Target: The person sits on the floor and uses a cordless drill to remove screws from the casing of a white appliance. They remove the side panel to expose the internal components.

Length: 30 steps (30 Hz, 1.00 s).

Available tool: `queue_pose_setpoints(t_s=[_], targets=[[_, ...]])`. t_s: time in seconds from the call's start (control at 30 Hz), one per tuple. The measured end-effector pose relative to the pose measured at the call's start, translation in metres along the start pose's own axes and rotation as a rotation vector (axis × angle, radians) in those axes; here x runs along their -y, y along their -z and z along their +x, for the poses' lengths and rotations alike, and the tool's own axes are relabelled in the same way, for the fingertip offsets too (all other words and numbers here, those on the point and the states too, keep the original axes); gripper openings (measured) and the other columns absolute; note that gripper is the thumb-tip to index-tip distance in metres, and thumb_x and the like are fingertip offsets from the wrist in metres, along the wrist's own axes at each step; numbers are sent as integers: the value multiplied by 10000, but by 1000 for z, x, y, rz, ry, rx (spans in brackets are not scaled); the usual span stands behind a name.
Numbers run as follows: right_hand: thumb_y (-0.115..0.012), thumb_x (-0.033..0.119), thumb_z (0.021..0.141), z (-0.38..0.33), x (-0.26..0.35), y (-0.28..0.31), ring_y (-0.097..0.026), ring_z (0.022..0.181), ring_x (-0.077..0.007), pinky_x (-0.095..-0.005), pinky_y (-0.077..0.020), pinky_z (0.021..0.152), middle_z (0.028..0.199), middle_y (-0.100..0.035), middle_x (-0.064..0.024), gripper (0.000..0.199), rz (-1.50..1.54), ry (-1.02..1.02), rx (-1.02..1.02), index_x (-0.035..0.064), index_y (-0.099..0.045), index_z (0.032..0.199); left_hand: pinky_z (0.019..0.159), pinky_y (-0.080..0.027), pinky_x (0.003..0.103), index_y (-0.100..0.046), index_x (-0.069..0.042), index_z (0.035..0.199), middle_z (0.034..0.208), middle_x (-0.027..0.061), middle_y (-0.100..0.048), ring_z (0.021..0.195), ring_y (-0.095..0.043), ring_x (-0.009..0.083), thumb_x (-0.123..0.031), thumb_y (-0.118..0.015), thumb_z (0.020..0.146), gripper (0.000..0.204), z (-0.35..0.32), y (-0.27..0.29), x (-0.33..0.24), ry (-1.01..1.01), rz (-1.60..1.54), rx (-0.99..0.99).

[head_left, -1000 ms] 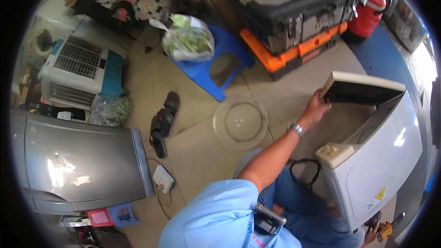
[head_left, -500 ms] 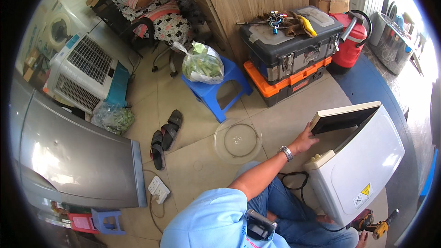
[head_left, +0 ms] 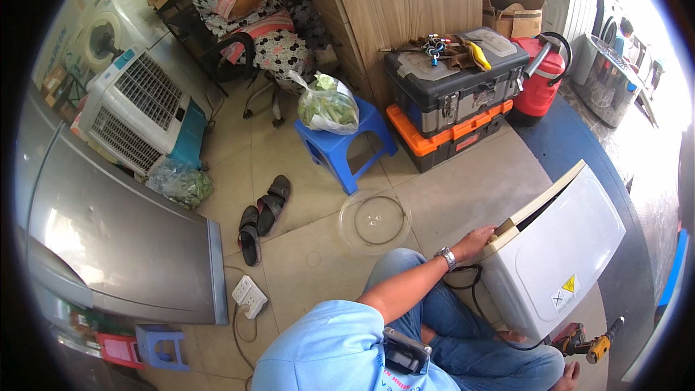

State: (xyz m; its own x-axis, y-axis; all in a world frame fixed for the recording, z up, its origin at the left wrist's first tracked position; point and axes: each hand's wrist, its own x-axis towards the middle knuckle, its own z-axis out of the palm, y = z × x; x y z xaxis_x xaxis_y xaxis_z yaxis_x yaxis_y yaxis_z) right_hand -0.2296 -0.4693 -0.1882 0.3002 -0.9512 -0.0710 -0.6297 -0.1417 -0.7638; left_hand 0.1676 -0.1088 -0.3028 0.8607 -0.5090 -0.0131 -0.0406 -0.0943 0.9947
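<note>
A white microwave oven [head_left: 561, 246] stands tilted on the floor at my right, with a warning label on its near side. My left hand [head_left: 478, 242], a metal watch on its wrist, has its fingers closed at the edge of the cream microwave door [head_left: 544, 194]. The door stands slightly ajar, and a narrow dark gap shows behind it. A black cord [head_left: 476, 291] loops beside the oven, next to my jeans. My right hand does not show. A round glass turntable plate [head_left: 375, 222] lies on the tiles ahead of my left arm.
A yellow-and-black cordless drill [head_left: 599, 347] lies near my foot. Stacked toolboxes [head_left: 452, 112] and a blue stool [head_left: 345, 141] bearing bagged greens stand farther off. Sandals [head_left: 264, 217] and a white power strip [head_left: 250, 295] lie leftward. Another person [head_left: 250, 22] sits at the back.
The microwave door has swung from wide open to nearly closed against the oven. My left hand has moved slightly down with the door's edge. The view has shifted a little.
</note>
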Motion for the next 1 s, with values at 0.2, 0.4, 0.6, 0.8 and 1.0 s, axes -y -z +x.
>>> queue_pose_setpoints(t_s=[0.2,0.4,0.6,0.8,1.0], targets=[[-696,302,909,-5,-10,7,-654,979,-311,-427,-508,856,1074,-695,-197,494,25,3,-6,-67,-631,1231,1072,-374,341,-550,-10,1380,1335,151,-605,1225,-540,228,-609,-279,1034,743,-7,6,-27,196,-183,211],[-730,319,887,-41,33,1,-668,975,-296,-384,-519,884,1123,-706,-221,458,-31,82,-45,-48,-693,1159,1079,-360,394,-521,-49,1424,1431,124,-531,1297,-473,245,-697,-246,995,824,-22,19,-57,280,-133,286],[-565,209,984,-4,-29,-8,-672,967,-252,-379,-523,891,1052,-713,-153,322,-91,280,-136,-64,-679,1112,1163,-289,404,-453,-64,1479,1518,137,-447,1424,-362,246,-620,-302,1013,740,-10,8,-21,110,-49,235],[-658,145,939,-85,109,-46,-624,1107,-263,-372,-464,983,1168,-672,-138,275,58,450,-106,-2,-653,1171,1136,-326,377,-391,-7,1498,1528,136,-427,1402,-394,227,-464,-317,1053,642,-19,10,-66,139,-154,193],[-633,307,953,-109,141,-111,-485,1310,-333,-430,-373,1082,1389,-520,-218,569,164,343,36,-25,-482,1389,1150,-315,353,-424,48,1458,1479,173,-476,1366,-443,239,-555,-353,1044,735,-9,-1,-52,74,-300,194]])
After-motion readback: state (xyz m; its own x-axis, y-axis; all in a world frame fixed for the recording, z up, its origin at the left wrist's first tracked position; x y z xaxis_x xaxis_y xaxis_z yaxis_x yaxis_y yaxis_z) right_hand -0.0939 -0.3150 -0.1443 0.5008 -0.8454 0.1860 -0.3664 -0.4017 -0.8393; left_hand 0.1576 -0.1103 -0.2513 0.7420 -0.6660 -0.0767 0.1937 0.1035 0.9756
